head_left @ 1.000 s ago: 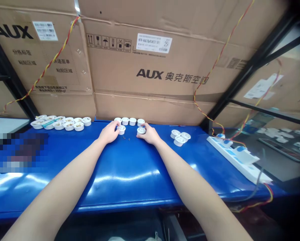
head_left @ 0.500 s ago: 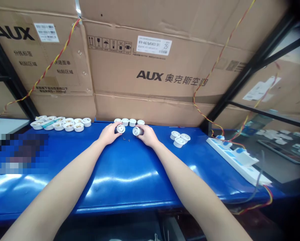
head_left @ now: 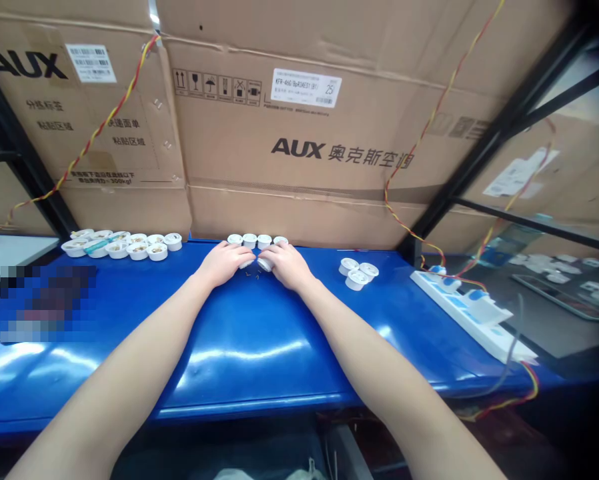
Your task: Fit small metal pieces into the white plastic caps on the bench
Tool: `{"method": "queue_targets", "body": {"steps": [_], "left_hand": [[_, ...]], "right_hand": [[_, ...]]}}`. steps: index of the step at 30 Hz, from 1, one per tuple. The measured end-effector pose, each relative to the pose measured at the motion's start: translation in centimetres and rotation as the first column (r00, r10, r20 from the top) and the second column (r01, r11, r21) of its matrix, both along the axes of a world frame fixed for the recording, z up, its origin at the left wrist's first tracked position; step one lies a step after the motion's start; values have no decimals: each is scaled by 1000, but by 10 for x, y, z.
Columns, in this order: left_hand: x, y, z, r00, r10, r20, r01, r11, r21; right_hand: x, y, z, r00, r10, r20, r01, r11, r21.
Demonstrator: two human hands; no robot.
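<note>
My left hand [head_left: 223,263] is closed over a small white round cup [head_left: 247,265], its fingers draped across the top. Facing it, my right hand [head_left: 288,264] grips another white round cup [head_left: 265,265]. The two cups are close together, with a narrow gap between my fingertips. Both appear tilted and are largely covered by my fingers, so their tops are hidden. On the blue table surface [head_left: 249,333] just below them lie a few tiny thin pieces [head_left: 252,274], too small to name. A row of several similar white cups [head_left: 249,241] stands directly behind my hands.
Several open white cups [head_left: 137,250] with small brownish contents stand at the back left, a teal strip [head_left: 99,246] across some. Three white cups [head_left: 356,279] sit to the right. A white power strip [head_left: 474,317] lies at the right edge. Cardboard [head_left: 299,200] walls the back.
My hands have come closer together and turned over, bringing the two cups nearer each other. The cups' tops, visible earlier, are now covered by my fingers.
</note>
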State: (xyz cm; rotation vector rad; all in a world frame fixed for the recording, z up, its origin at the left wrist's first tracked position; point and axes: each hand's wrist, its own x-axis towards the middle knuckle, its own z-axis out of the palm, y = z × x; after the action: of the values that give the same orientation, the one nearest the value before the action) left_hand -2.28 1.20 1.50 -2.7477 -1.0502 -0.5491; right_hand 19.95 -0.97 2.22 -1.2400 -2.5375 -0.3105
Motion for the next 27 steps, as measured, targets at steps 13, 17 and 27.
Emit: {"method": "queue_targets", "body": {"steps": [13,17,27], "left_hand": [[-8,2,-1,992,90,89,-85,994,-67],[-16,5,-11,897,391,204,-353,914,-201],[-13,7,-8,776,623,97,-558,750,-354]], "right_hand": [[20,2,-2,914,-389,-120,362,911,-197],[35,10,-8,817,-571,-77,521,789,-325],[35,15,-8,773,-627,-96,546,735,-403]]}}
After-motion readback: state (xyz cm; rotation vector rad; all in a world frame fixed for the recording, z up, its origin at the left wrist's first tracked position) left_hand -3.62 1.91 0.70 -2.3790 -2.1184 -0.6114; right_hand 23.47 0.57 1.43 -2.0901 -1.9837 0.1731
